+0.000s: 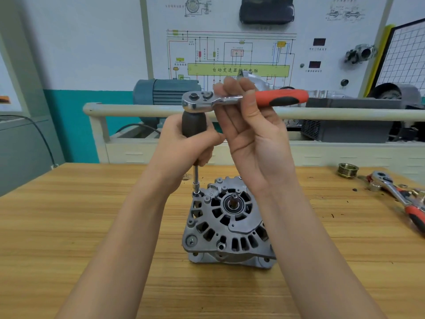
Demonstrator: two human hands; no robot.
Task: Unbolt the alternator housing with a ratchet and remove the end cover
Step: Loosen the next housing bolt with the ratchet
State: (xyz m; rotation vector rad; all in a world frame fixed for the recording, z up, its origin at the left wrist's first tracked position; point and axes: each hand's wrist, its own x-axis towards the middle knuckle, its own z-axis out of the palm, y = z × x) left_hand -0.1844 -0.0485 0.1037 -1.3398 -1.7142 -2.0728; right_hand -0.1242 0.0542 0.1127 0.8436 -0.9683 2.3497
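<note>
The grey cast alternator (pixel 226 223) stands on the wooden table (pixel 69 226), its end cover with the shaft facing up. A socket driver with a dark handle (pixel 193 124) stands upright on a bolt at the housing's far left corner; its socket (pixel 196 189) sits on the bolt. My left hand (pixel 184 150) is wrapped around that handle. A ratchet (pixel 243 99) with a chrome head and a red and black grip lies across the top of the driver handle. My right hand (pixel 250 125) pinches the ratchet's neck between thumb and fingertips, palm turned toward me.
A second red-handled ratchet (pixel 400 199) lies at the table's right edge beside a brass-coloured pulley (pixel 347 170) and small loose parts. Behind the table stand a cream rail, an electric motor (pixel 165 92) and a wiring-diagram board.
</note>
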